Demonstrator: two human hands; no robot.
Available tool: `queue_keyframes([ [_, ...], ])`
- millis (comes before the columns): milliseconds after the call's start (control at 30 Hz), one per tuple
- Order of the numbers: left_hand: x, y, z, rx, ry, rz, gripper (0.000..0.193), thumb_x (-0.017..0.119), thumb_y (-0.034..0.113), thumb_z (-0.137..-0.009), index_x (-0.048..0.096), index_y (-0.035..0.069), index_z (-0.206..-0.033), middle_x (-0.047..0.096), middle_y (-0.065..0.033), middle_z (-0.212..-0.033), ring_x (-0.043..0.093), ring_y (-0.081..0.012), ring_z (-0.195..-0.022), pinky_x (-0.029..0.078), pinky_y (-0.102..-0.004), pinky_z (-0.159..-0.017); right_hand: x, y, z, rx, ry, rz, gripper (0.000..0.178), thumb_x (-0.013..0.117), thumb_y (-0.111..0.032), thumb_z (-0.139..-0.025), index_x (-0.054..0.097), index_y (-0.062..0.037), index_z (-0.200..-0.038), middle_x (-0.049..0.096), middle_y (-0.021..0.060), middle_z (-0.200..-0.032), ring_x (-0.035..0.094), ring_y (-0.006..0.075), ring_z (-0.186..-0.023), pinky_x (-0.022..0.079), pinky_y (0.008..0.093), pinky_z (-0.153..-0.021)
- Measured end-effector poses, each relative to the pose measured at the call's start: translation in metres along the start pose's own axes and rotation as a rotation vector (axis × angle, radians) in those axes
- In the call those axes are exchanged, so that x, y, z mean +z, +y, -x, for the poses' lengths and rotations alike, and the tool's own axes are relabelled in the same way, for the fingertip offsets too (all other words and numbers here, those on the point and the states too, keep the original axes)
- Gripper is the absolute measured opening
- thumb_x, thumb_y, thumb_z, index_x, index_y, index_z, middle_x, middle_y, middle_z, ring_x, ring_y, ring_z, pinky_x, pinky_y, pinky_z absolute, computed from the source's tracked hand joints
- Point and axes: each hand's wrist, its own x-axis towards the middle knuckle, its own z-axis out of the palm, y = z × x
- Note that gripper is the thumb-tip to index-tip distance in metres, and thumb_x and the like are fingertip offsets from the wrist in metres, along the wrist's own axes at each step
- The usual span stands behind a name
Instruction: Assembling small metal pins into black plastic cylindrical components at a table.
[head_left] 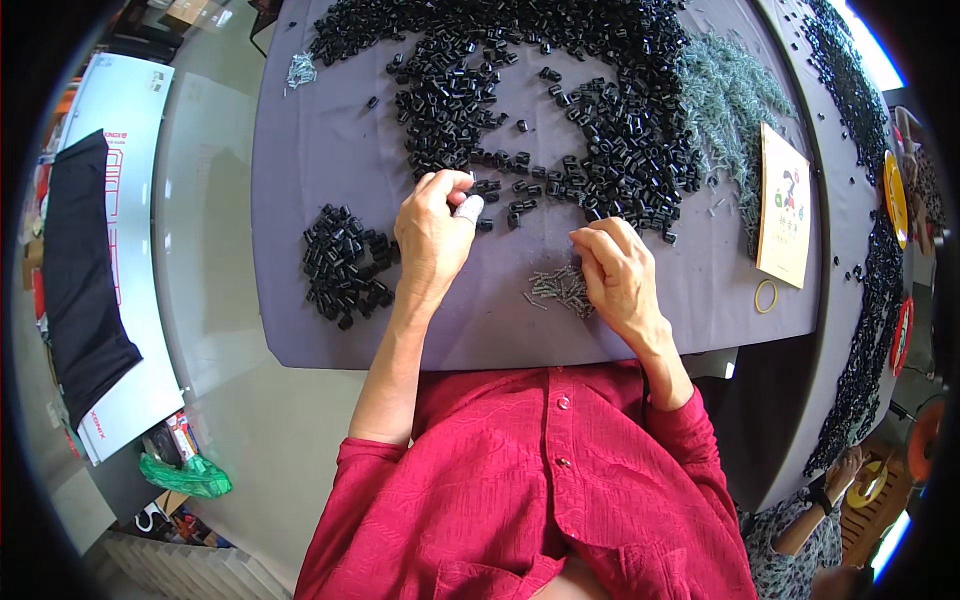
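Observation:
My left hand (432,240) is over the table with its fingers pinched together. A white wrap covers one of its fingertips, and whatever the pinch may hold is too small to make out. Just beyond those fingertips lie loose small black plastic pieces (522,190), hollow and short. My right hand (622,275) is also closed, its fingertips bent inward beside a small heap of thin metallic pins (558,290). Anything between its fingers is hidden. To the left of my left forearm sits a separate pile of black plastic pieces (340,262).
A large heap of black pieces (630,130) spreads over the far table, beside a pile of clear greyish pins (735,95). A booklet (785,210) and yellow ring (766,296) lie right. Another person's hand (845,470) shows lower right, by a second table (840,300).

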Motion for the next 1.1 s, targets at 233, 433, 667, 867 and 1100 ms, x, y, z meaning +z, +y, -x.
queue_keyframes([
  [233, 0.002, 0.002, -0.005, 0.079, 0.04, -0.019, 0.018, 0.075, 0.004, -0.074, 0.07, 0.008, -0.091, 0.063, -0.0042, -0.078, 0.057, -0.0172, -0.066, 0.048, -0.0306, -0.06, 0.0, -0.001, 0.001, 0.01, -0.012, -0.014, 0.021, 0.063, 0.007, -0.075, 0.064, -0.0019, -0.094, 0.06, 0.0119, -0.088, 0.06, 0.0299, -0.077, 0.049, 0.0375, -0.068],
  [433, 0.014, 0.024, -0.018, 0.269, 0.055, -0.166, 0.015, 0.073, 0.012, -0.079, 0.073, 0.012, -0.094, 0.064, -0.0066, -0.083, 0.064, -0.0259, -0.071, 0.05, -0.0359, -0.064, -0.001, -0.002, 0.001, -0.002, -0.019, 0.005, 0.025, 0.063, 0.005, -0.073, 0.063, -0.0042, -0.095, 0.058, 0.0094, -0.088, 0.058, 0.0286, -0.079, 0.049, 0.0377, -0.069],
  [667, 0.025, 0.025, -0.024, 0.28, -0.018, -0.289, 0.015, 0.07, 0.011, -0.08, 0.073, 0.013, -0.094, 0.063, -0.0072, -0.085, 0.065, -0.0282, -0.076, 0.053, -0.0386, -0.069, -0.001, -0.001, 0.004, 0.001, -0.015, -0.01, 0.024, 0.064, 0.005, -0.073, 0.063, -0.0043, -0.095, 0.058, 0.0091, -0.088, 0.059, 0.0283, -0.079, 0.05, 0.0375, -0.069],
  [867, 0.03, 0.023, -0.021, 0.347, -0.023, -0.304, 0.012, 0.065, 0.005, -0.082, 0.071, 0.01, -0.091, 0.061, -0.0087, -0.087, 0.064, -0.0288, -0.081, 0.053, -0.0395, -0.07, -0.001, -0.003, 0.0, -0.008, 0.0, -0.005, 0.025, 0.065, 0.005, -0.072, 0.063, -0.0045, -0.095, 0.058, 0.0089, -0.088, 0.058, 0.0281, -0.078, 0.049, 0.0372, -0.068],
  [1100, 0.033, 0.025, -0.022, 0.361, -0.087, -0.392, 0.01, 0.059, 0.0, -0.083, 0.058, 0.002, -0.092, 0.056, -0.0159, -0.091, 0.06, -0.0334, -0.084, 0.051, -0.0414, -0.075, 0.004, -0.006, -0.004, -0.035, 0.002, -0.014, 0.024, 0.065, 0.005, -0.072, 0.062, -0.004, -0.094, 0.058, 0.0094, -0.087, 0.058, 0.0283, -0.079, 0.049, 0.0373, -0.068],
])
